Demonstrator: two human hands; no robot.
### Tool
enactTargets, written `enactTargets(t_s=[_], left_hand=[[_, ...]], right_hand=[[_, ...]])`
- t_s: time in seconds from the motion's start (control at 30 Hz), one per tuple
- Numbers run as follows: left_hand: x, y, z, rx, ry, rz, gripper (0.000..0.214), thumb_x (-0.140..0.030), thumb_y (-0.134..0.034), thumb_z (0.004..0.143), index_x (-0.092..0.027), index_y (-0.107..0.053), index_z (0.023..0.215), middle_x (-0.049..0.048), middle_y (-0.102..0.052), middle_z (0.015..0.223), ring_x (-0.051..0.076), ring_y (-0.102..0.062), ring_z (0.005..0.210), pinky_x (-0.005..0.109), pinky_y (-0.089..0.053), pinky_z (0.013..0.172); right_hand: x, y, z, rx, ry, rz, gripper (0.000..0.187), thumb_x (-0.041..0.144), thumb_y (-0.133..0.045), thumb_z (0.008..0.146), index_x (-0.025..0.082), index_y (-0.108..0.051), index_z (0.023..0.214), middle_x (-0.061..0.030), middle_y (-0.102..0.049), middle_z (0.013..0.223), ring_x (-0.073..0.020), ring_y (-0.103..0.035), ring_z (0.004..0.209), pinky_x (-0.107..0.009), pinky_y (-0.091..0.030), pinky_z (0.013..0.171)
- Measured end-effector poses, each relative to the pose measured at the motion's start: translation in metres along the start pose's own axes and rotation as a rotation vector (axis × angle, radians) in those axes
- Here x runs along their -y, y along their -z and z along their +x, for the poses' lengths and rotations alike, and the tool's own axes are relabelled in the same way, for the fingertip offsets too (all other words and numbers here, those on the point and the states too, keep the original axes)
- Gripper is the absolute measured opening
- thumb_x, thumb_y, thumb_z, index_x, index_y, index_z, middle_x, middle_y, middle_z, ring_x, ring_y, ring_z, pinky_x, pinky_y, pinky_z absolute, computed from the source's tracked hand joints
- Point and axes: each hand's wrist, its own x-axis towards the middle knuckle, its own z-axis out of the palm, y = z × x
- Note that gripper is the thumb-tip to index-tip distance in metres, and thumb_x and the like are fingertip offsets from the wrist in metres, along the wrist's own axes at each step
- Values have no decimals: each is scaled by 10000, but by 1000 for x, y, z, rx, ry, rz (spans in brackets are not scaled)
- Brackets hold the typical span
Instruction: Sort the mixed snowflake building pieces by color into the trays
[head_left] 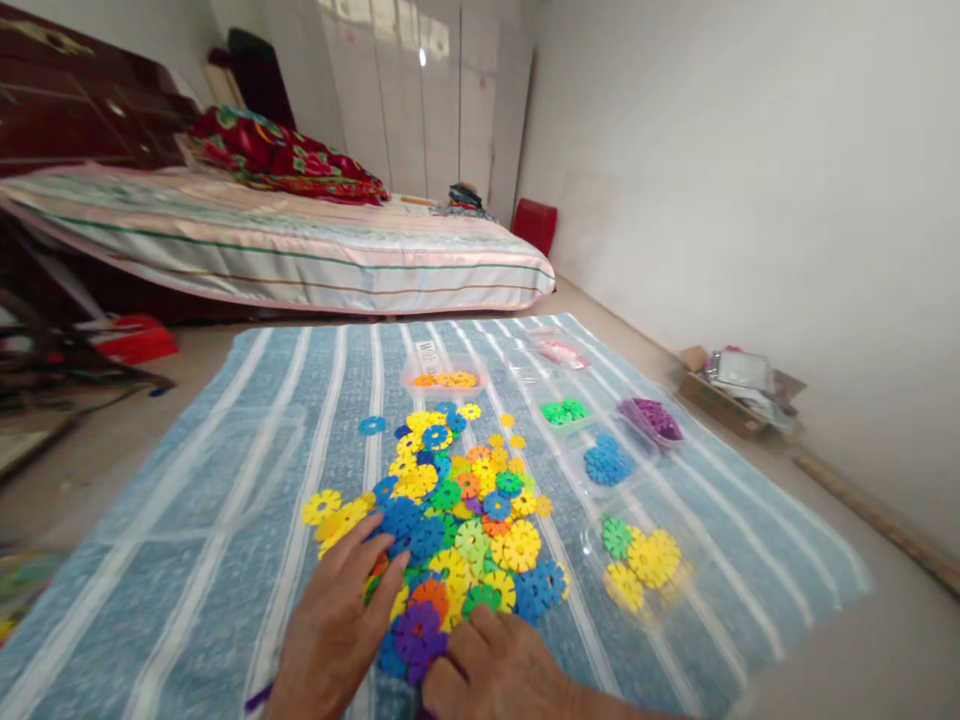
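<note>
At the near end of the pile of interlocking snowflake discs [471, 540], the large purple snowflake disc [418, 632] lies between the two hands. The left hand [334, 610] rests at the pile's near left edge, fingers spread, with fingertips at the blue snowflake discs [405, 525]. The right hand [499, 670] is at the pile's near edge, fingers curled; whether they pinch anything cannot be told, as the tips are hidden. The purple disc lies just left of the right fingers; the right hand appears the nearer. The disc is round and has no long axis; the pile's long axis runs away from the person. Right of the pile, a clear round tub [589, 545] holds yellow and green discs.
</note>
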Motion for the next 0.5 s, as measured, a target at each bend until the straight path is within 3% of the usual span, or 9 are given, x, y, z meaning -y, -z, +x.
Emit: enactTargets(t_s=[0.1, 0.17, 0.23, 0.3, 0.37, 0.5], left_hand=[[3, 1, 2, -22, 6, 17, 297, -451, -447, 832, -210, -596, 919, 94, -629, 1096, 246, -600, 1015, 400, -501, 893], [4, 2, 3, -15, 15, 28, 295, -453, -439, 834, -219, -588, 934, 86, -632, 1087, 247, -604, 1006, 406, -503, 892], [5, 4, 4, -5, 20, 27, 293, -459, -441, 831, -228, -586, 937, 75, -637, 1076, 245, -608, 999, 404, -503, 896], [6, 6, 3, -5, 28, 15, 292, -466, -448, 827, -234, -588, 935, 67, -640, 1069, 241, -611, 997, 394, -502, 903], [9, 7, 2, -10, 53, -3, 292, -472, -456, 822, -240, -590, 937, 61, -639, 1076, 241, -611, 1003, 393, -497, 915], [12, 9, 2, 10, 106, -34, 303, -491, -463, 807, -256, -601, 939, 45, -638, 1096, 248, -610, 1013, 411, -485, 933]], right_hand=[[-7, 8, -2, 105, -41, 173, 262, 380, -649, 671, 200, -562, 840, -29, -639, 746, -177, -550, 670, -252, -406, 528], [-15, 25, -4, 138, -149, 362, 265, 353, -687, 622, 212, -576, 818, 6, -648, 748, -149, -556, 658, -223, -394, 531], [-33, 50, -8, 97, -341, 560, 169, 293, -670, 651, 212, -582, 770, 36, -638, 714, -112, -547, 615, -193, -378, 519], [-63, 80, -14, -32, -563, 673, 72, 247, -619, 701, 198, -580, 737, 39, -615, 675, -96, -534, 588, -181, -377, 514], [-108, 109, -23, -226, -732, 570, 91, 260, -617, 703, 187, -592, 751, 26, -606, 659, -111, -530, 584, -211, -397, 550], [-215, 151, -48, -510, -1025, 124, 200, 332, -605, 707, 176, -628, 829, -27, -644, 734, -171, -568, 660, -285, -421, 641]])
